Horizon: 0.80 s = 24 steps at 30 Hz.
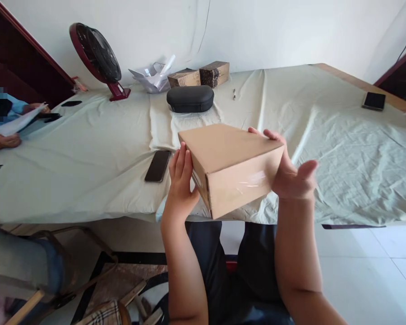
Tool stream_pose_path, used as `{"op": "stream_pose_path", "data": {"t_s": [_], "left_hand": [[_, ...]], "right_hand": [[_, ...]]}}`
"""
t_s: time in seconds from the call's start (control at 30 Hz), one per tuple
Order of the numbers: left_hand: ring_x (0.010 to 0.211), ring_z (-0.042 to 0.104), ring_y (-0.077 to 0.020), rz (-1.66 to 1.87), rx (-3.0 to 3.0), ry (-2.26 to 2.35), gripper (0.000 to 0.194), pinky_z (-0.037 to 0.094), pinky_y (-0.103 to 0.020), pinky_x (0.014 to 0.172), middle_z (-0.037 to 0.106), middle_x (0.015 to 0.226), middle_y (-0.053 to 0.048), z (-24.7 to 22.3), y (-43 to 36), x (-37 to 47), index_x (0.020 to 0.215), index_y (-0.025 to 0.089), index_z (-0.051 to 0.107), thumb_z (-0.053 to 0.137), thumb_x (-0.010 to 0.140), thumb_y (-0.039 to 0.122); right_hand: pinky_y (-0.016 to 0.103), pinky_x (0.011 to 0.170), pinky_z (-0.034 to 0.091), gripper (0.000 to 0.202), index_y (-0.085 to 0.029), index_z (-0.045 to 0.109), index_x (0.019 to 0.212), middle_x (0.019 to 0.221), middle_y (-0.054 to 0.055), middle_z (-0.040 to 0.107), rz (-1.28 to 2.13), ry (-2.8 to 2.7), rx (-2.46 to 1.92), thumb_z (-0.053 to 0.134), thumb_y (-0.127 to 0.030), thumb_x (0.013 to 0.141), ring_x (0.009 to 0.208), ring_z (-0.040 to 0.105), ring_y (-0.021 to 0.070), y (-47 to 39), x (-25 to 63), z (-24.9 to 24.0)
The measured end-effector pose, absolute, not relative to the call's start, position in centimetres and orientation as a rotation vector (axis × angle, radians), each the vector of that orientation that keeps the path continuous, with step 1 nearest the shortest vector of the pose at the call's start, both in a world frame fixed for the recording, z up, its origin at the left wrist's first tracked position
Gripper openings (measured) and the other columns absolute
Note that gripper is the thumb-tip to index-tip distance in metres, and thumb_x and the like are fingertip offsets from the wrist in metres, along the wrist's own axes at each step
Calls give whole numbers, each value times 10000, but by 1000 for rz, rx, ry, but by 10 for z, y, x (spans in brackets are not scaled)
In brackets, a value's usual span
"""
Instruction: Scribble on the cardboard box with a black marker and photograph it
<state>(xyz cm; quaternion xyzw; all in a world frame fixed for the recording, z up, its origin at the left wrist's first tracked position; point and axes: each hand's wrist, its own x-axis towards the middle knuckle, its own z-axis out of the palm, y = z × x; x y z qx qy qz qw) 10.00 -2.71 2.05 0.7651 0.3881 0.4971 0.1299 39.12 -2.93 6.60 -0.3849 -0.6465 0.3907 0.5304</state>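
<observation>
Between my two hands is a closed brown cardboard box (230, 146), tilted, with clear tape shining on its near side. My left hand (182, 180) presses its fingers flat along the box's left side. At the right end, my right hand (291, 174) grips the box with its fingers over the far edge and its thumb sticking out. The box is held above the table's front edge; its underside is hidden. A dark smartphone (158, 166) lies on the cloth just left of my left hand. Beyond the box sits a black zippered case (190, 99).
A pale cloth (88, 158) covers the table. Toward the wall stand a dark red fan (99, 58), a white plastic bag (152, 77) and two patterned boxes (214, 73). Another phone (374, 100) lies far right. A person at the left holds papers (22, 119). A chair (20, 257) is lower left.
</observation>
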Motion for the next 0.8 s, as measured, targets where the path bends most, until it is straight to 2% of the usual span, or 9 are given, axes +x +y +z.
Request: {"op": "stream_pose_path", "data": {"t_s": [0.1,0.13,0.2,0.3,0.37,0.47,0.63,0.7,0.8], "left_hand": [[1757,25,-335,1424,2288,1038,983,156,-621,1417,-18,1886,35,24,-28,105,1760,473,132,703,997,236],[1753,36,-333,1422,2235,1006,907,185,-615,1411,-11,1883,57,27,-30,106,1752,483,179,660,1023,239],[1744,88,-342,1413,2064,929,706,240,-612,1396,108,1874,80,33,-37,107,1695,489,379,611,1057,296],[1736,139,-369,1476,1734,775,482,372,-605,1345,281,1838,81,41,-45,114,1542,463,627,584,1063,499],[1743,126,-361,1542,1571,694,610,400,-583,1337,252,1848,89,43,-48,123,1598,483,553,544,1026,697],[1752,104,-324,1548,1574,704,935,320,-531,1389,124,1877,96,45,-49,134,1733,522,220,579,930,839],[1748,-1,-391,1432,1909,833,1180,225,-616,1406,-31,1889,22,43,-47,133,1770,437,-8,765,897,616],[1735,-98,-406,1398,2041,821,1216,119,-651,1415,-101,1880,43,42,-46,131,1774,419,-24,790,876,517],[1724,-156,-404,1348,2124,762,1188,17,-666,1410,-126,1870,92,40,-44,130,1771,442,-9,768,872,449]], "right_hand": [[616,1137,545,993,-403,462,1485,1770,42,435,741,-1520,-1092,131,-1065,823,1579,500,393,-29,378,67],[627,1126,545,918,-393,465,1460,1758,51,454,676,-1502,-1121,108,-1011,883,1574,505,395,-28,375,66],[650,1108,541,774,-391,488,1422,1724,55,499,564,-1470,-1144,148,-920,970,1565,513,402,-27,371,63],[686,1105,526,636,-419,555,1383,1689,34,535,454,-1466,-1107,396,-875,969,1572,494,437,-26,371,57],[711,1125,502,622,-445,599,1372,1680,7,545,451,-1479,-1035,455,-868,940,1590,469,449,-26,372,54],[709,1160,484,691,-454,580,1465,1710,-16,518,545,-1529,-997,360,-845,940,1617,442,429,-24,374,52],[645,1129,530,995,-393,195,1743,1742,37,489,735,-1536,-1099,546,-650,848,1535,542,408,-18,373,50],[595,1120,553,999,-355,261,1729,1673,47,574,831,-1474,-1122,571,-540,797,1473,598,391,-14,372,44],[559,1086,588,873,-275,519,1571,1512,86,705,1074,-1289,-1123,586,-431,714,1359,675,399,-8,370,30]]}}
